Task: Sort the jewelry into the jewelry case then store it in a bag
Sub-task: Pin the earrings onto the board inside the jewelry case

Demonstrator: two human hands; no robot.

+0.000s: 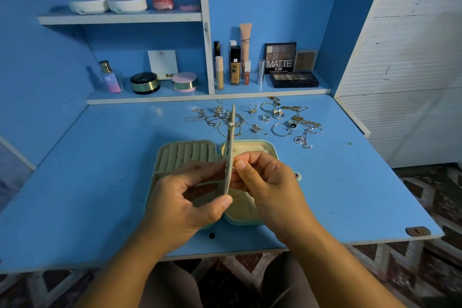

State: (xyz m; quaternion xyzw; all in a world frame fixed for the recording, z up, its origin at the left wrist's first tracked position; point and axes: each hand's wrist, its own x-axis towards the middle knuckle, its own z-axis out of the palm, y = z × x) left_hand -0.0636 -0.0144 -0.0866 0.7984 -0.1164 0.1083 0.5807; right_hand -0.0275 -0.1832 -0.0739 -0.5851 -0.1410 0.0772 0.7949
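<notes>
Hands together above table's [87, 182] near edge. Left hand [185, 202] grips flat insert panel [229, 137] by its lower end, panel upright, edge-on to camera. Right hand [265, 182] pinches tiny piece [234, 167] at panel's right face; too small to identify. Below: jewelry case [185, 155] lying open, ring rolls in left half. Beyond: loose jewelry [275, 120] scattered, rings and chains. Farthest: shelf with eyeshadow palette [280, 57], bottles.
</notes>
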